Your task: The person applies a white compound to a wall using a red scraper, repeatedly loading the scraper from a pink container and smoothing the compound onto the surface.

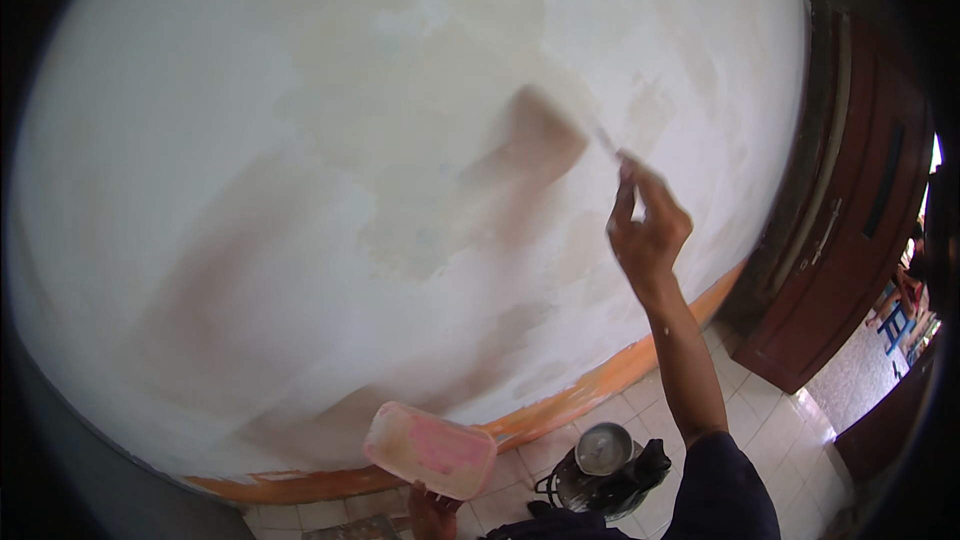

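My right hand [650, 225] is raised near the white wall [250, 70], its fingers closed on a thin-handled scraper [548, 135] whose wide blade is blurred against patchy beige and white plaster. Low in the view, my left hand [432, 510] grips a pale rectangular plastic tray [425, 445] smeared with pink. The tray hides part of that hand.
An orange strip [610, 380] runs along the wall's foot above a tiled floor [750, 400]. A metal pot [602, 448] rests on a dark object below me. At right, a brown wooden door [830, 240] stands beside an opening with a blue stool [895, 325] and partly visible people beyond.
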`<state>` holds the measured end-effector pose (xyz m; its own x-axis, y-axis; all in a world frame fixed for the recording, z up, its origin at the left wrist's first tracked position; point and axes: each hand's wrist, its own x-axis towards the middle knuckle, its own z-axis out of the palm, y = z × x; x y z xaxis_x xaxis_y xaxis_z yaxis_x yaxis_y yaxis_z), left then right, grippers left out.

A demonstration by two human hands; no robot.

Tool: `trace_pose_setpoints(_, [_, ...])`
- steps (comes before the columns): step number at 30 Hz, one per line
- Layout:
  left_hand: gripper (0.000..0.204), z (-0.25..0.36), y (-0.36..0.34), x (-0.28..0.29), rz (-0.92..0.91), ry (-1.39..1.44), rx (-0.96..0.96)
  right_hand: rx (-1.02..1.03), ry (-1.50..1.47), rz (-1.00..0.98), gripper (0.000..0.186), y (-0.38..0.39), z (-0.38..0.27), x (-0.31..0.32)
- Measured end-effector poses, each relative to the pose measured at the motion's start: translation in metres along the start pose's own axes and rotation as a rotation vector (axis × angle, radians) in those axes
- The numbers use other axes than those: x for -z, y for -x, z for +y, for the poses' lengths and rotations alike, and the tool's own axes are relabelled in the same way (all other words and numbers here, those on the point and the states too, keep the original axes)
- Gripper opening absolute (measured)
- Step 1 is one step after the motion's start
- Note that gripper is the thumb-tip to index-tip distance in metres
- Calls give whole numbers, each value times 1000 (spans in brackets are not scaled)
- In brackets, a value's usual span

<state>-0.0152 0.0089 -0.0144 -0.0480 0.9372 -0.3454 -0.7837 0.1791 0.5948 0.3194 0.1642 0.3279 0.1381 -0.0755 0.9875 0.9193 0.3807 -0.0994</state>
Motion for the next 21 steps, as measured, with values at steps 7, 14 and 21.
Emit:
trace_pose_setpoints(7, [57, -4, -2, -14, -126, 8, -60, 269, 51, -272, 27, 104, -18, -56])
trace_pose_setpoints(14, [57, -11, -10, 14, 4, 13, -85, 68, 14, -107, 25, 58, -19, -2])
trace_pose_setpoints(21, [55, -12, -14, 17, 17, 34, -72, 229, 239, -241, 14, 116, 29, -56])
